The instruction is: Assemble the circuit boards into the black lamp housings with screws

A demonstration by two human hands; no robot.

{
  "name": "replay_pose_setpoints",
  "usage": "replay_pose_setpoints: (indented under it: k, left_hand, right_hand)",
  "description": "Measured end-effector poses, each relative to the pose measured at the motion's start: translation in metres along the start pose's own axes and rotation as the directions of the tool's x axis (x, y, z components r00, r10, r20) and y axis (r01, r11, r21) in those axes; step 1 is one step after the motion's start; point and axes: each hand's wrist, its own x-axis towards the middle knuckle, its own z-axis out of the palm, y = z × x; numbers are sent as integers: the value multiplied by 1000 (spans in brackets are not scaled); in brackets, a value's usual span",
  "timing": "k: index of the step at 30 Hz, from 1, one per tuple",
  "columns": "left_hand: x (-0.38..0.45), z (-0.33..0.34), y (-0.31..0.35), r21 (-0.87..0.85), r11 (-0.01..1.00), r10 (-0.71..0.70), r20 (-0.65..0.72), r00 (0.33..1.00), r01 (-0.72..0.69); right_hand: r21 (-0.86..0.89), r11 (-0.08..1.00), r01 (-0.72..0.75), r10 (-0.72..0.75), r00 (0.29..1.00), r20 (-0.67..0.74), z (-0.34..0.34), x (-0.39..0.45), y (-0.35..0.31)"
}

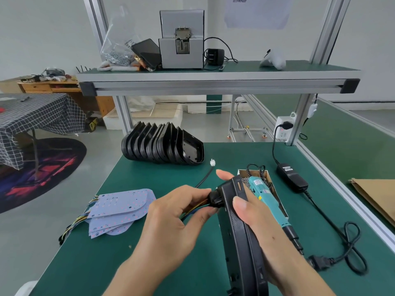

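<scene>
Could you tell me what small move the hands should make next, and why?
Probably seat the black cable fitting fully into the black plastic lamp housing: the left hand pinches it at the housing's side while the right hand holds the housing on edge.

Open worktop (pixel 149 263) at 7–8 o'clock. Blocked: circuit boards (pixel 119 210) at 9, housing stack (pixel 162 146) at 11, screw box (pixel 265 178) plus screwdriver (pixel 267 199) at 1, cable (pixel 342 242) at 3.

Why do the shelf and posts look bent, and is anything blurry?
Head view: the wide lens bows the shelf and tilts the posts; light is soft and even, shadows faint; both hands and the housing look slightly soft near the bottom edge.
</scene>
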Motion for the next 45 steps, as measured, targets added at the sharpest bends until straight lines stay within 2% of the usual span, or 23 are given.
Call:
replay_pose_setpoints:
  k: [3, 6, 13, 15, 18, 19, 21, 23, 24, 25, 27, 29, 32, 36, 39, 45]
  left_hand:
    - [0, 0, -1, 51, 998, 45, 13, 999, -46]
    - [-1, 3, -3, 13, 1000, 18, 33, 999, -18]
    - [-2, 8, -10, -68, 995, -71, 113, 991, 79]
    - [-3, 9, -14, -108, 988, -100, 133, 986, 114]
    - [-13, 13, -21, -237, 939, -199, 218, 955, 250]
    - [-19, 16, -24, -245, 935, -213, 194, 958, 257]
    - [-33, 25, -28, -203, 961, -200, -35, 979, 189]
    - [-50, 33, -25, -183, 961, -248, -250, 936, 206]
    - [-57, 38, -23, -241, 935, -324, -279, 904, 260]
    - [-61, 43, -22, -359, 871, -433, -241, 868, 335]
    - [-68, 56, -21, -514, 717, -580, -65, 812, 471]
    - [-68, 60, -20, -511, 685, -622, -40, 782, 519]
    - [-65, 54, -31, -397, 734, -616, -48, 786, 551]
    - [-62, 41, -45, -426, 669, -683, -28, 730, 609]
    - [-61, 40, -45, -417, 648, -681, 58, 730, 637]
    - [-65, 45, -47, -358, 676, -671, 62, 739, 644]
  right_hand:
    - [168, 982, 90, -97, 995, 36, 3, -13, 15]
    - [212, 964, 159, -169, 985, 29, 2, -16, 37]
    - [146, 973, 181, -186, 982, 28, 4, -12, 50]
    - [88, 978, 188, -187, 982, -20, 8, -13, 49]
    - [-99, 980, 173, -186, 971, -152, 18, -8, 50]
    - [-178, 969, 174, -211, 953, -217, 22, -6, 51]
    - [-306, 937, 168, -270, 903, -333, 31, 0, 53]
    - [-370, 921, 124, -271, 885, -379, 39, 5, 57]
    - [-385, 919, 87, -247, 888, -389, 43, 7, 59]
    - [-395, 917, 48, -216, 893, -394, 48, 8, 61]
    - [-405, 914, -27, -147, 908, -393, 56, 11, 64]
    - [-408, 911, -52, -102, 933, -345, 63, 11, 70]
    - [-277, 960, 40, -104, 970, -220, 56, 11, 88]
    - [-63, 996, -68, 57, 984, -171, 29, 11, 105]
    - [-28, 997, -72, 69, 994, -83, 26, 9, 114]
    - [58, 995, -75, 84, 983, -163, 36, 4, 126]
